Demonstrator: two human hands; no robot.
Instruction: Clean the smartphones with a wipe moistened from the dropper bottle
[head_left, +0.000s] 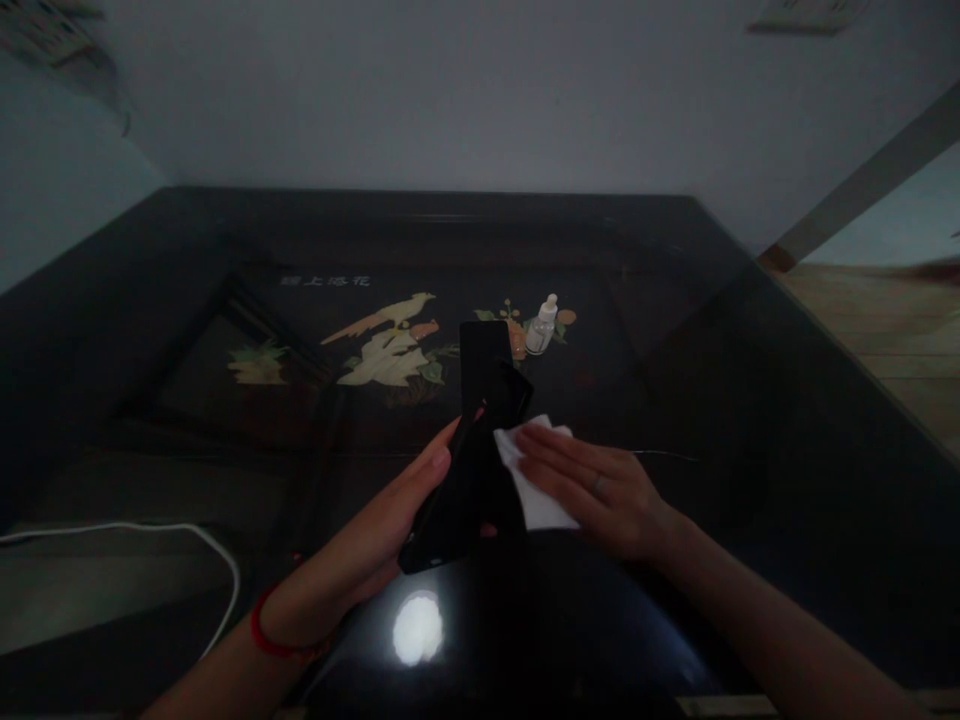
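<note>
My left hand [397, 505] grips a flat, black, phone-like slab [454, 510], thumb along its near side and fingers underneath. The slab is tilted above the glossy table, and its dark outline blends into the surface. In my right hand [607, 490] is a white tissue [544, 500], pressed under the fingers beside the slab's right side; whether it touches the slab I cannot tell. Just beyond, a black rectangular object [480, 350] shows, with a dark angular piece [516, 390] by its right edge. What these two are is too dim to tell.
A small clear dropper bottle [541, 328] with a white cap stands past my hands. The black table [675, 300] bears a bird-and-flower picture [386, 355] and meets a pale wall [450, 90]. At left a white cable [187, 527] curves across. Wooden floor [900, 330] lies right.
</note>
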